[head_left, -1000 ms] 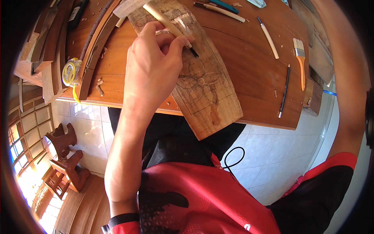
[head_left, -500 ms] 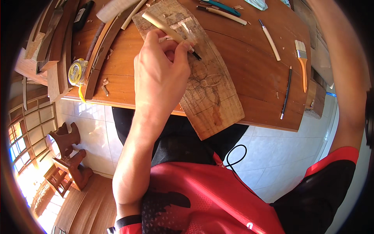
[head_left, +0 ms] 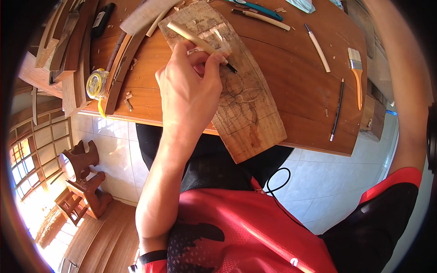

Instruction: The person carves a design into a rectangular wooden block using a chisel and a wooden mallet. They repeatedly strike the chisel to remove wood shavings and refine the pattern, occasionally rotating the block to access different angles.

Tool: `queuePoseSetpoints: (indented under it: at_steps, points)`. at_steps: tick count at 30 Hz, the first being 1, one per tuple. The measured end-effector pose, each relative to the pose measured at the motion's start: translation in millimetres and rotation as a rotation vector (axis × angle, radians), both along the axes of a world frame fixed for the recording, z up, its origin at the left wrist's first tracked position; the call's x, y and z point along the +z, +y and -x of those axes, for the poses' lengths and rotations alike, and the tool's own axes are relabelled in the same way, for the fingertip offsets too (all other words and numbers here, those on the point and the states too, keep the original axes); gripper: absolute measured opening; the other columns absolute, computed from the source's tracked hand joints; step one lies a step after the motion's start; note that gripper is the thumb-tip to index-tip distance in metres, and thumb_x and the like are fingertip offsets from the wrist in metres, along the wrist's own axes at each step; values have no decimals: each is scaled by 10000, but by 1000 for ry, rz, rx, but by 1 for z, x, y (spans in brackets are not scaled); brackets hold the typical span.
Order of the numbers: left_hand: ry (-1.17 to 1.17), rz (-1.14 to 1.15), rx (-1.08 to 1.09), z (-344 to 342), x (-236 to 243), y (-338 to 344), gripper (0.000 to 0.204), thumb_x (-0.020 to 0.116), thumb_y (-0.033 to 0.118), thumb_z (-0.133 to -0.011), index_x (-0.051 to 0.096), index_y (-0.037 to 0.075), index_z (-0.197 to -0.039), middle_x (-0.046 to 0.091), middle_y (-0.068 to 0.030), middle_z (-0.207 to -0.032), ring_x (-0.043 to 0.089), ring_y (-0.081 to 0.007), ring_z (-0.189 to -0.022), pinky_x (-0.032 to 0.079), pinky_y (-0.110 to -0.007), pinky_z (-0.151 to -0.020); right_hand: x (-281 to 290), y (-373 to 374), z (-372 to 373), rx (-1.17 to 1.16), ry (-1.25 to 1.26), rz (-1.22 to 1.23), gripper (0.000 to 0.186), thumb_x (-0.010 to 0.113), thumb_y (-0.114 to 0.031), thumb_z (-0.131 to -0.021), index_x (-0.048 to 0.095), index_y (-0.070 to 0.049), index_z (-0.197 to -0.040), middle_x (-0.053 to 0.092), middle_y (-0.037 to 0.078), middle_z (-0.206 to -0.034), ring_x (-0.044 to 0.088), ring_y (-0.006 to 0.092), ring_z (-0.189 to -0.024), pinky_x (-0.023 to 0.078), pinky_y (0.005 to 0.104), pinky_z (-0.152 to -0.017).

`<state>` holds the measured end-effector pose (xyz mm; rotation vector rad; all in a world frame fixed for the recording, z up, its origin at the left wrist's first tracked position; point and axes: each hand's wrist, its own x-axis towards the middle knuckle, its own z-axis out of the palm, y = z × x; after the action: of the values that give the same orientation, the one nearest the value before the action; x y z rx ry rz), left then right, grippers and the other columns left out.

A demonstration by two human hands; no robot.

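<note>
As you face it, the wooden table (head_left: 300, 86) spans the upper half of the frame, reddish brown, its near edge crossing the middle.

Your right forearm (head_left: 406, 91): along the right border, running up out of view. The right hand lies outside the frame; its state cannot be told.

Carved board (head_left: 246, 98): upper centre, long axis slanting steeply from upper left to lower right, its lower end jutting past the table edge. Pencilled flower and guide lines on its face; a pale cut patch nearer its upper end.

Your left hand (head_left: 193, 79): upper centre, over the board's left side, thumb and fingers closed around a chisel.

Blurred wooden piece (head_left: 148, 16): top edge, left of the board; kind unclear.

Chisel (head_left: 191, 35): pale round handle, dark blade. Long axis diagonal, butt to the upper left, tip to the lower right, at the board's face; contact cannot be confirmed.

Paintbrush (head_left: 356, 73): upper right, bristles up, orange handle down.

Dark pencil (head_left: 337, 109): just left of the brush, nearly upright in the frame.

Tape measure (head_left: 95, 85): left, yellow and clear.

Wood shavings (head_left: 129, 102): right of the tape measure.
</note>
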<state>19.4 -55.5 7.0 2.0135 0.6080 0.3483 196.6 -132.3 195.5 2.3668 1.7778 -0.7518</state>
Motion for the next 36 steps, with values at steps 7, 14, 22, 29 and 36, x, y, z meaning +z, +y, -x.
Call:
queuePoseSetpoints:
  at_steps: [7,14,22,29,36]
  points:
    - [16,-2,36,6,7,-7,309,657,212,-957,595,-45,-1118,786,-101,-887,705,-248,-832,367,-381,-1037,-5,5,16,-126,-45,4,384,571,-252,-1055,690,49,-1260,665,51,-775,536,114,-581,454,289,-547]
    - [13,-43,14,6,4,-7,331,658,213,-956,598,-50,-1148,790,-113,-907,721,-253,-837,414,-376,-1011,-15,-10,-3,37,2,-91,404,575,-264,-1059,676,54,-1286,655,53,-776,521,108,-590,427,288,-535]
    - [128,7,-39,-3,12,4,333,686,242,-934,679,-61,-1072,787,-175,-983,765,-287,-886,572,-388,-857,-17,8,-18,-13,107,-24,330,561,-244,-1071,702,19,-1211,629,29,-757,484,90,-587,407,244,-530]
    - [170,43,-43,-3,12,9,361,697,269,-933,693,-51,-1099,787,-170,-997,757,-292,-907,576,-377,-851,-17,11,-22,43,94,31,330,557,-249,-1075,714,18,-1189,645,29,-757,485,91,-571,414,261,-524]
    - [173,10,-48,-3,16,6,332,710,295,-925,736,-1,-1072,788,-128,-956,744,-277,-887,562,-377,-845,-19,5,-22,-10,154,23,356,574,-262,-1073,708,33,-1222,660,34,-790,497,91,-581,416,274,-534]
